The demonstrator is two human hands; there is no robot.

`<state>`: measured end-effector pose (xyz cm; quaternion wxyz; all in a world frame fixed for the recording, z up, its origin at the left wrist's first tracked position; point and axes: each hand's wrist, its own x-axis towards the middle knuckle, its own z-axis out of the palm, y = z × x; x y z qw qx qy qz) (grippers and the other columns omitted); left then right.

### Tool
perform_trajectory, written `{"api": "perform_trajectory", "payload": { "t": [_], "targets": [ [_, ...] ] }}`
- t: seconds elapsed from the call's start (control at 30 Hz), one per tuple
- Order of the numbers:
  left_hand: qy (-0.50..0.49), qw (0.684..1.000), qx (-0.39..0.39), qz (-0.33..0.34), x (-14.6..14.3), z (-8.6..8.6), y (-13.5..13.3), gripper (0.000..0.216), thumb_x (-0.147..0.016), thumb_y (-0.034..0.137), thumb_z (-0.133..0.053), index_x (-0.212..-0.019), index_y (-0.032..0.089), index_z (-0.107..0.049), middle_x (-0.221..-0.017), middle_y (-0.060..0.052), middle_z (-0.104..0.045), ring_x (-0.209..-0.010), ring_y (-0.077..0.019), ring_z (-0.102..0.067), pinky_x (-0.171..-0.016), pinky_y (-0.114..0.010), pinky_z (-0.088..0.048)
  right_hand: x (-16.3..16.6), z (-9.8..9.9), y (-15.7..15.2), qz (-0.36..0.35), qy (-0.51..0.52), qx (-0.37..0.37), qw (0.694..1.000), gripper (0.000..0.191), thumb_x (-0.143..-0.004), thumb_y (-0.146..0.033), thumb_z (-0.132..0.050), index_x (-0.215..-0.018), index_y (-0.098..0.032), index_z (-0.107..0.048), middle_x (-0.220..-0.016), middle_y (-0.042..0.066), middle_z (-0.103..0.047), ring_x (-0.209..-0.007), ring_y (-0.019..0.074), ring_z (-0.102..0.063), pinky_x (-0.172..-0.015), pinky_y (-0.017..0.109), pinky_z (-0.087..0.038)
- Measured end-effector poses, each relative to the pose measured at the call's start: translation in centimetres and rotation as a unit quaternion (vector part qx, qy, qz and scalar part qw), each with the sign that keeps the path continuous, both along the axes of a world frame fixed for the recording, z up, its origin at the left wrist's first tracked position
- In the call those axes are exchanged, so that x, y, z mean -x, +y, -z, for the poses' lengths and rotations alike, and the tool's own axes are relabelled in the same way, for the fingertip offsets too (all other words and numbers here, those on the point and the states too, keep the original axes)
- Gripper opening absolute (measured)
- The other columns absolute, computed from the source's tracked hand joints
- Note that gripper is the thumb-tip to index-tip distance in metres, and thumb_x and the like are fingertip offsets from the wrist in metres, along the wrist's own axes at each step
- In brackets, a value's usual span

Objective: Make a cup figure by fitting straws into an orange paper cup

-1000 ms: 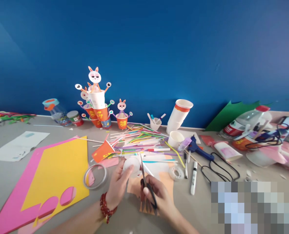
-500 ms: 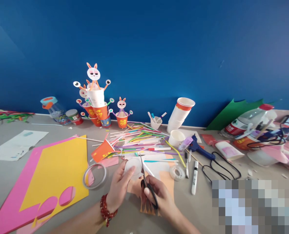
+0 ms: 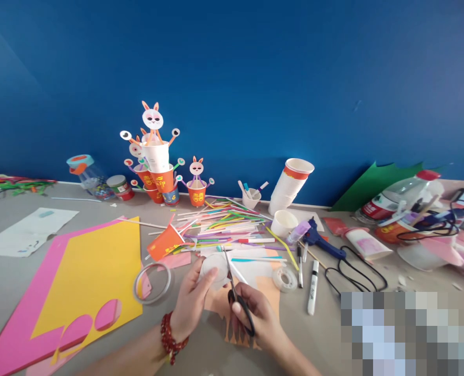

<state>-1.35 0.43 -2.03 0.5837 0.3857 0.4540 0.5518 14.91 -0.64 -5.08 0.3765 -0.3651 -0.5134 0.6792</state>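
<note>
Left hand [image 3: 193,297]: grasps a smooth, round white paper disc [image 3: 211,265], lower centre of frame. Right hand [image 3: 257,310]: grasps black-handled scissors [image 3: 232,284], blades at the disc's right edge. Trimming appears unfinished. Rabbit-faced paper-cup figures [image 3: 162,180], left of centre, stand assembled. Flat yellow sheet [image 3: 102,266], lower left, shows circular cut-outs.
</note>
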Motion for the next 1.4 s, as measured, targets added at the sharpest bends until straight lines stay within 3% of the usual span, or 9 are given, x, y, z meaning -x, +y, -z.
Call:
{"api": "perform_trajectory", "payload": {
  "t": [0.13,0.33,0.83,1.1,1.4],
  "targets": [
    [-0.037,0.999,0.006,0.007,-0.1,0.0,0.0,0.03,-0.083,0.041,-0.066,-0.103,0.019,-0.066,-0.102,-0.006,-0.071,-0.089,-0.0221,-0.067,-0.079,-0.03,-0.054,-0.1,0.0,0.0,-0.003,-0.009,0.004,1.0,0.049,-0.077,-0.066,-0.065,-0.073,-0.02,-0.046,-0.052,-0.003,-0.057,-0.038,0.0075,-0.044,-0.037,0.017,-0.031],
    [-0.065,0.998,-0.01,0.014,-0.2,0.3,0.0,0.025,-0.086,0.036,-0.064,-0.104,0.019,-0.065,-0.101,-0.006,-0.071,-0.094,-0.023,-0.065,-0.08,-0.031,-0.053,-0.1,0.1,-0.1,0.001,-0.008,0.004,1.0,0.048,-0.078,-0.065,-0.065,-0.073,-0.021,-0.046,-0.051,-0.002,-0.058,-0.036,0.0068,-0.041,-0.037,0.018,-0.03],
    [-0.049,0.999,-0.013,0.0,0.0,0.2,0.2,0.03,-0.084,0.038,-0.066,-0.107,0.018,-0.066,-0.102,-0.008,-0.071,-0.095,-0.0244,-0.065,-0.083,-0.033,-0.052,-0.2,0.1,0.0,0.003,0.004,-0.001,1.0,0.049,-0.077,-0.064,-0.066,-0.072,-0.02,-0.046,-0.047,-0.004,-0.055,-0.034,0.0059,-0.039,-0.035,0.017,-0.026],
    [-0.062,0.997,-0.039,0.028,0.4,0.0,0.3,0.026,-0.087,0.032,-0.063,-0.107,0.016,-0.068,-0.093,-0.008,-0.071,-0.09,-0.0237,-0.064,-0.086,-0.037,-0.049,-0.4,-0.1,0.3,-0.001,-0.01,-0.011,1.0,0.049,-0.076,-0.063,-0.067,-0.071,-0.02,-0.045,-0.048,-0.004,-0.055,-0.035,0.0063,-0.042,-0.036,0.017,-0.028],
    [-0.066,0.996,-0.048,0.042,0.8,0.5,0.7,0.022,-0.088,0.029,-0.061,-0.106,0.017,-0.068,-0.098,-0.007,-0.07,-0.092,-0.0213,-0.062,-0.085,-0.032,-0.047,-0.9,-0.5,0.8,-0.01,-0.016,-0.003,1.0,0.05,-0.073,-0.061,-0.072,-0.068,-0.02,-0.044,-0.045,-0.007,-0.049,-0.036,0.0059,-0.039,-0.037,0.017,-0.026]
  ]
}}
